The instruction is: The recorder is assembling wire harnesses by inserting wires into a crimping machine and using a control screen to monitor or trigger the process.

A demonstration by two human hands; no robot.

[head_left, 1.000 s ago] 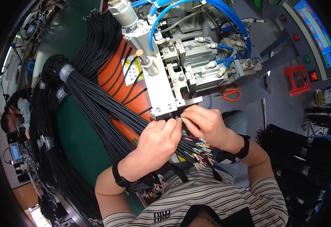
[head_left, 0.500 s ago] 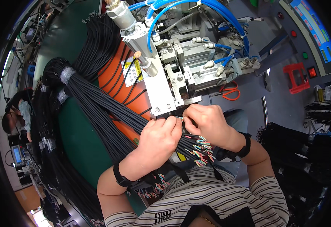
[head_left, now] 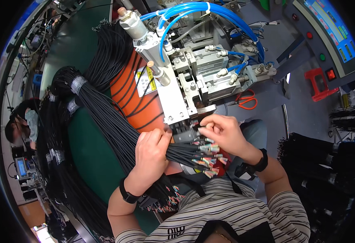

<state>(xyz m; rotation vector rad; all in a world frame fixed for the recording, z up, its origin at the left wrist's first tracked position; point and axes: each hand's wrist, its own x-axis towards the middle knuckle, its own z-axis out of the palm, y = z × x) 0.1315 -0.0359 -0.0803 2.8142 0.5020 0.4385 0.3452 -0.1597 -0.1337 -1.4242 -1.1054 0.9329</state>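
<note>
A bundle of black cables (head_left: 108, 115) runs from the upper left under my left hand (head_left: 152, 148). The cable ends, stripped to thin coloured wires (head_left: 210, 160), fan out below my right hand (head_left: 225, 133). My left hand is closed at the near end of the steel machine (head_left: 177, 101), its fingertips seemingly on a black cable; its fingers partly hide this. To the right of the dark clamp block (head_left: 184, 133), my right hand is curled, thumb and fingers together. Anything between them is too small to make out.
An orange plate (head_left: 145, 111) with loose cables lies left of the machine, on a green table (head_left: 88, 150). Blue air hoses (head_left: 230, 18) arch over the machine. Orange-handled scissors (head_left: 247, 100), a red stool (head_left: 318, 85) and a control screen (head_left: 335, 30) are right. Another person (head_left: 21, 125) is far left.
My hands have moved apart: the left went left and down, the right slightly right and down. The dark clamp block and more of the cable bundle now show between them.
</note>
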